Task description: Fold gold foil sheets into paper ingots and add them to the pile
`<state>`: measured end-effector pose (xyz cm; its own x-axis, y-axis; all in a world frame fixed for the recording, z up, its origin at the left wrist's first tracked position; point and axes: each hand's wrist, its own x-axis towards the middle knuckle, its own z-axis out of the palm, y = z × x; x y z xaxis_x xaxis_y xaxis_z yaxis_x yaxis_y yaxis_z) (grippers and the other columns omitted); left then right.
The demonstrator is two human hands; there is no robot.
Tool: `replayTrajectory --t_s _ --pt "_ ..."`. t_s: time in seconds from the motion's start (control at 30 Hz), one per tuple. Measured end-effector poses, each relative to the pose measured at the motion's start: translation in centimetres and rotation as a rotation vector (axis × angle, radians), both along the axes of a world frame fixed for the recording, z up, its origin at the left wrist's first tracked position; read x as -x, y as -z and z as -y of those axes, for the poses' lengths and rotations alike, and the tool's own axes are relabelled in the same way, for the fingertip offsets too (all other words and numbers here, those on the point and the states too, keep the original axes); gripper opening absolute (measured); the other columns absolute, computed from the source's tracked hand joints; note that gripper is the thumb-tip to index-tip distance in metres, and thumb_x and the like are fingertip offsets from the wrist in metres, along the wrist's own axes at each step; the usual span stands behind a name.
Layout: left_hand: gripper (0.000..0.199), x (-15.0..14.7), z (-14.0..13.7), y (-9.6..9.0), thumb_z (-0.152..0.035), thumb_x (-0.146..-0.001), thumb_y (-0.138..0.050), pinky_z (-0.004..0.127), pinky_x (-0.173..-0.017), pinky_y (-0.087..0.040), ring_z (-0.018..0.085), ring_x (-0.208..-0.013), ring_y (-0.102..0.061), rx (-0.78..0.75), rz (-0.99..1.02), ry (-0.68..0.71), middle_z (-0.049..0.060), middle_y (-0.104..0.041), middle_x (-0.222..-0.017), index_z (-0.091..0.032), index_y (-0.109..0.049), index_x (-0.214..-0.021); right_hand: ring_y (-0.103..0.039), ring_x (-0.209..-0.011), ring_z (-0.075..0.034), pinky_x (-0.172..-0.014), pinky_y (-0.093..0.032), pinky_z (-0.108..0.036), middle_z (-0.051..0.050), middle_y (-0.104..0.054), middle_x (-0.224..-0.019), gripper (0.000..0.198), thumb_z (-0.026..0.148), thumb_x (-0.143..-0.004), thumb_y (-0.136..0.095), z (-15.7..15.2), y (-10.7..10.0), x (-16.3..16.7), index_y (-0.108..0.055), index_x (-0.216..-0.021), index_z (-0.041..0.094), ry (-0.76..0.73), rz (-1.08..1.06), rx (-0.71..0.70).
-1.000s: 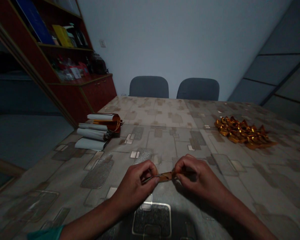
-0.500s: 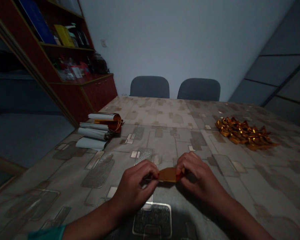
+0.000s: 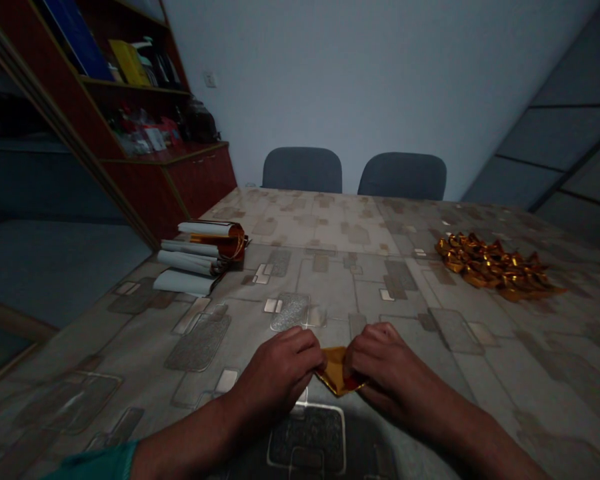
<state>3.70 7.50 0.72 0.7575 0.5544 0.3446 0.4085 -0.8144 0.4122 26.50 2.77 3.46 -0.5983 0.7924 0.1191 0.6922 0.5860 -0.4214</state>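
Note:
Between my two hands is a piece of gold foil paper (image 3: 334, 370), folded, with a pointed lower edge and some red showing by the right fingers. My left hand (image 3: 287, 363) pinches its left end. On its right end my right hand (image 3: 383, 363) is closed, with the fingers bent over the fold. The fingertips of both hands are partly hidden. Farther right on the table lies a cluster of folded gold foil pieces (image 3: 495, 263), shaped like small ingots. At the left is a stack of folded paper sheets (image 3: 193, 260), pale outside and gold inside.
The table (image 3: 325, 223) has a patterned cloth with grey and beige rectangles. Beyond its far edge stand two grey chairs (image 3: 303, 170) (image 3: 403, 175). A red-brown cabinet (image 3: 200, 180) with crowded shelves rises at the back left.
The gold foil paper has turned from a flat strip to a shape with a pointed lower edge. Both hands have rolled over it and moved slightly lower.

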Motion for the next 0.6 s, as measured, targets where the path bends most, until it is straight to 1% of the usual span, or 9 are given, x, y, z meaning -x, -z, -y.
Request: replayTrajectory --t_s 0.1,0.17,0.3,0.37,0.5,0.6 --pt "0.020 0.1 0.1 -0.4 -0.010 -0.089 -0.049 0.030 -0.069 -0.042 0.019 -0.077 -0.057 -0.022 -0.064 0.007 0.005 -0.066 -0.084 -0.018 -0.066 -0.084 -0.054 -0.089 -0.019 -0.085 -0.035 -0.036 -0.001 -0.065 -0.090 0.009 0.015 -0.095 -0.059 0.0 -0.6 -0.3 -0.063 -0.090 0.020 -0.005 -0.004 0.079" --pt "0.021 0.4 0.3 -0.4 -0.009 -0.088 -0.049 0.031 -0.070 -0.042 0.019 -0.078 -0.058 -0.067 -0.088 0.017 0.004 -0.067 -0.086 -0.020 -0.067 -0.088 -0.055 -0.092 -0.020 -0.087 -0.035 -0.036 -0.002 -0.066 -0.094 0.008 0.014 -0.094 -0.061 -0.1 -1.0 -0.6 -0.065 -0.094 0.021 -0.004 -0.012 0.116" --pt "0.029 1.1 0.4 0.0 -0.005 -0.088 -0.045 0.031 -0.073 -0.045 0.019 -0.081 -0.059 -0.169 -0.082 0.091 0.005 -0.067 -0.090 -0.021 -0.066 -0.100 -0.056 -0.097 -0.020 -0.090 -0.036 -0.035 -0.002 -0.066 -0.101 0.023 0.009 -0.088 -0.066 -0.1 -1.3 -1.2 -0.067 -0.106 0.024 -0.010 -0.032 0.155" --pt "0.030 1.4 0.4 0.3 -0.006 -0.090 -0.043 0.029 -0.073 -0.046 0.018 -0.081 -0.059 -0.192 -0.065 0.123 0.006 -0.067 -0.092 -0.021 -0.064 -0.106 -0.056 -0.097 -0.020 -0.090 -0.036 -0.036 -0.002 -0.066 -0.101 0.023 0.010 -0.089 -0.064 -0.1 -1.3 -1.3 -0.068 -0.106 0.024 -0.015 -0.030 0.141" --pt "0.026 1.6 0.4 0.5 -0.010 -0.092 -0.048 0.029 -0.075 -0.046 0.017 -0.084 -0.059 -0.166 -0.043 0.151 0.006 -0.068 -0.098 -0.023 -0.062 -0.109 -0.058 -0.095 -0.021 -0.090 -0.037 -0.037 -0.003 -0.068 -0.097 0.015 0.015 -0.093 -0.060 -0.2 -1.4 -1.4 -0.070 -0.100 0.024 -0.029 -0.034 0.120" --pt "0.024 1.6 0.8 0.5 -0.014 -0.092 -0.051 0.029 -0.076 -0.044 0.017 -0.086 -0.059 -0.126 -0.072 0.165 0.005 -0.068 -0.104 -0.025 -0.061 -0.111 -0.059 -0.092 -0.020 -0.090 -0.037 -0.037 -0.003 -0.069 -0.093 0.018 0.014 -0.096 -0.057 -0.3 -1.6 -1.7 -0.071 -0.097 0.025 -0.038 -0.052 0.117"
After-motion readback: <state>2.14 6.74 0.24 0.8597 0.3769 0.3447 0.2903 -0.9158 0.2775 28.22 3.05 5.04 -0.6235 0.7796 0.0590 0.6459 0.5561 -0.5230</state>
